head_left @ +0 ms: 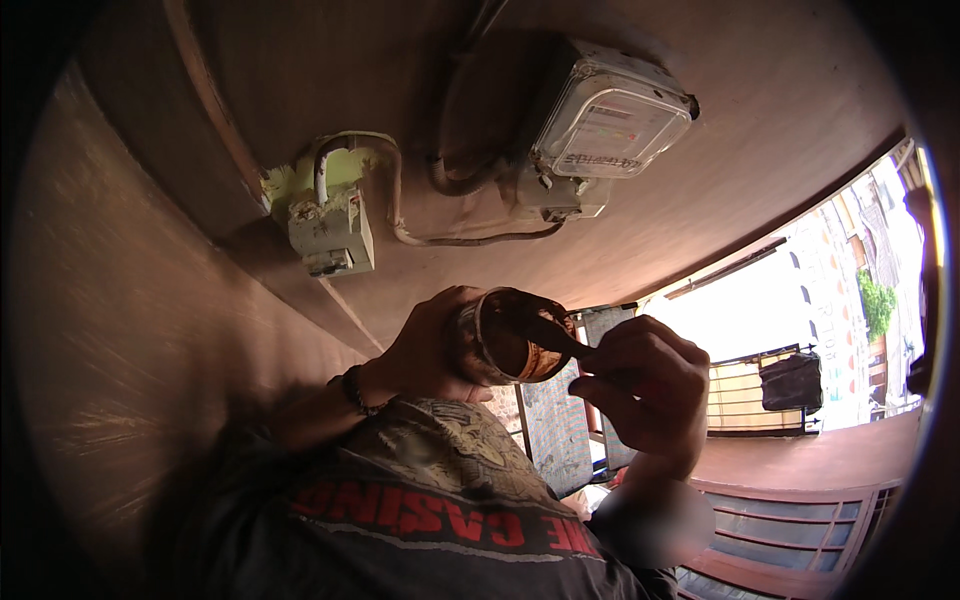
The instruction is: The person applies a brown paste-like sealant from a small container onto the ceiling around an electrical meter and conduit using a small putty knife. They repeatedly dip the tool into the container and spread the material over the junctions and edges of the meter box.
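My left hand [425, 345] is wrapped round a small round tub [545, 362] that is tilted with its mouth to the right. Dark brown paint or a similar coating smears its inner wall, with lighter streaks near the lower rim. A dark brush [550, 335] reaches into the mouth, its far end lost in shadow. My right hand [648, 375] pinches the brush's handle just outside the rim. Both hands are in front of my dark printed shirt.
A brown wall fills the upper view. On it are an electricity meter [615, 125] under a clear cover, a small breaker box [332, 235] ringed by unpainted yellowish wall, and a bent conduit [400, 205]. To the right are a metal railing [750, 400] with a black cloth and a barred window [780, 525].
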The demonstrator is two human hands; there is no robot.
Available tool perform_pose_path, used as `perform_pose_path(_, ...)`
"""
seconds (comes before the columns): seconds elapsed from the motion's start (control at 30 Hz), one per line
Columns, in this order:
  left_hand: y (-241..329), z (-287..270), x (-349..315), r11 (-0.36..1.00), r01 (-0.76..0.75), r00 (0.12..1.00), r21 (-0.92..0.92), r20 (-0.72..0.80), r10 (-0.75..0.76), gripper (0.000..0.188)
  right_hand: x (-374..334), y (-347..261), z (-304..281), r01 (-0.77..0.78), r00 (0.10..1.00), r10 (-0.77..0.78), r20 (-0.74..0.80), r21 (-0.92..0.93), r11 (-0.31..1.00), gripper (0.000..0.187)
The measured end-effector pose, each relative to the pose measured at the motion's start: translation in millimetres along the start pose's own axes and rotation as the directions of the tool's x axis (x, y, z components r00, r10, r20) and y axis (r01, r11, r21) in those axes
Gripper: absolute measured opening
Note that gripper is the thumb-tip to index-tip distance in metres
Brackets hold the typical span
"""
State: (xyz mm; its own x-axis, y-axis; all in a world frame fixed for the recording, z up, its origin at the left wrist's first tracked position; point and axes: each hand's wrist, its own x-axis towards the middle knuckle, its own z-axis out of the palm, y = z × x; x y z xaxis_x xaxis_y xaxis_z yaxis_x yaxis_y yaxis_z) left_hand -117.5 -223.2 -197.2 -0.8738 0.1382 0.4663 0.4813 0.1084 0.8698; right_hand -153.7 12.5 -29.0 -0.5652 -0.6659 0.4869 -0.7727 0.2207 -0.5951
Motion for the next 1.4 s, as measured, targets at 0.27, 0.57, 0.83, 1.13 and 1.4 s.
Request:
perform_pose_path(0.27,1,2,1,1.000,-0.008,1.000,0.011,-0.017,0.008,0.102,1,-1,7,0.083,0.996,-0.079,0.029,-0.189,0.979,0.026)
perform_pose_path(0.57,15,-3,6,1.000,0.031,0.999,0.005,-0.042,-0.031,0.091,3,-1,7,0.099,0.995,-0.100,0.007,-0.221,0.970,0.024)
perform_pose_path(0.83,17,-33,3,0.973,0.138,0.986,-0.184,0.120,-0.117,0.093,51,10,-8,0.083,0.951,0.067,-0.303,0.455,0.887,0.023)
perform_pose_path(1.13,20,-47,-18,0.943,0.090,0.984,-0.321,0.175,-0.035,0.102,206,-3,61,0.410,0.903,-0.422,0.081,0.137,0.902,0.015)
perform_pose_path(1.4,11,-48,-20,0.901,0.034,0.980,-0.433,0.189,0.054,0.095,211,-7,59,0.327,0.936,-0.325,0.133,0.001,0.945,0.015)
